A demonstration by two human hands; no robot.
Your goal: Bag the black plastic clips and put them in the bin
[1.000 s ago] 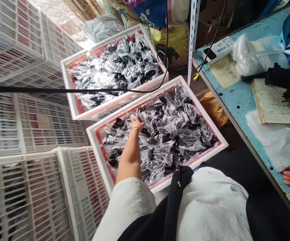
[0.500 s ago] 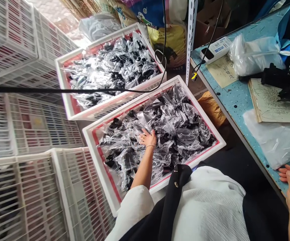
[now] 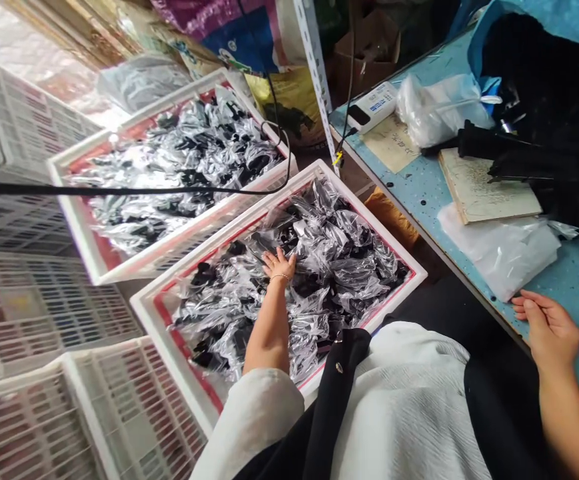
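Observation:
My left hand is spread open on the clear plastic bags that fill the nearer white crate. Black pieces show through the film of these bags. My right hand hovers at the edge of the blue speckled table, its fingers loosely bent and slightly apart. I see nothing held in it. Its fingertips come close to the corner of a flat stack of clear plastic bags; whether they touch it I cannot tell.
A second crate of bagged black pieces stands behind the first. White slatted crates are stacked at the left. A black cable crosses in front. On the table lie a board, black parts and a white box.
The view has swung right, so the crates sit further left in the picture. My left hand's fingers have spread flatter over the bags. More of my right hand shows.

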